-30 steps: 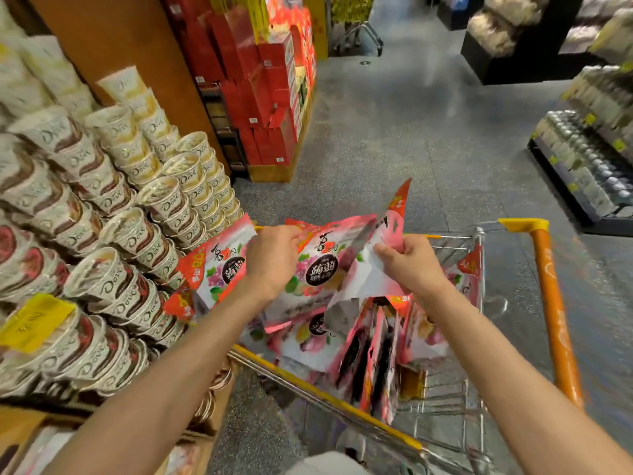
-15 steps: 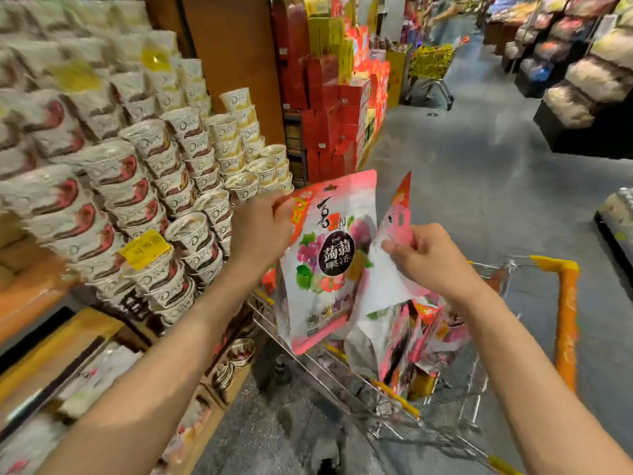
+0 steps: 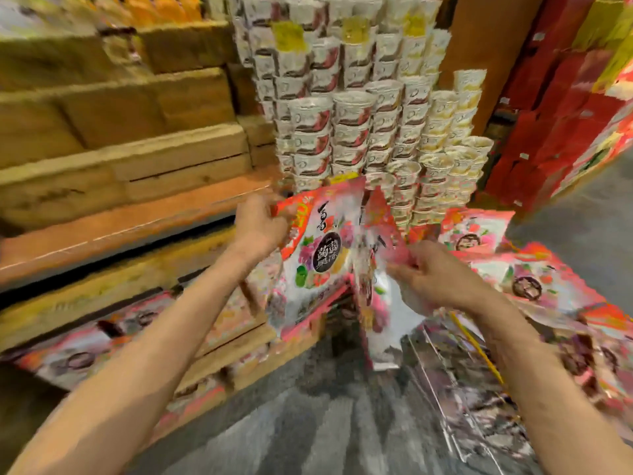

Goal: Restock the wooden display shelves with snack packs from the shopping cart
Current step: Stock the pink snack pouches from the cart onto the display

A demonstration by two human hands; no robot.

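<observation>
The view is blurred by motion. My left hand [image 3: 260, 224] grips the top corner of a pink-and-white snack pack [image 3: 318, 262] with a black round label, held upright in front of the wooden display shelves [image 3: 120, 231]. My right hand [image 3: 435, 275] pinches a second snack pack [image 3: 373, 269], turned edge-on beside the first. The shopping cart [image 3: 455, 382] sits low at the right, its wire side showing, with several more of the same packs [image 3: 527, 279] piled in it. The lowest wooden shelf tier [image 3: 226, 351] holds matching packs lying flat.
White paper cups [image 3: 373, 121] are stacked high behind the packs. Red boxes [image 3: 565, 108] are piled at the right past a brown post. Grey floor [image 3: 308, 430] lies between the shelf base and the cart.
My view has swung left from the aisle to the wooden shelves. Both hands have carried their packs up out of the cart and toward the shelves.
</observation>
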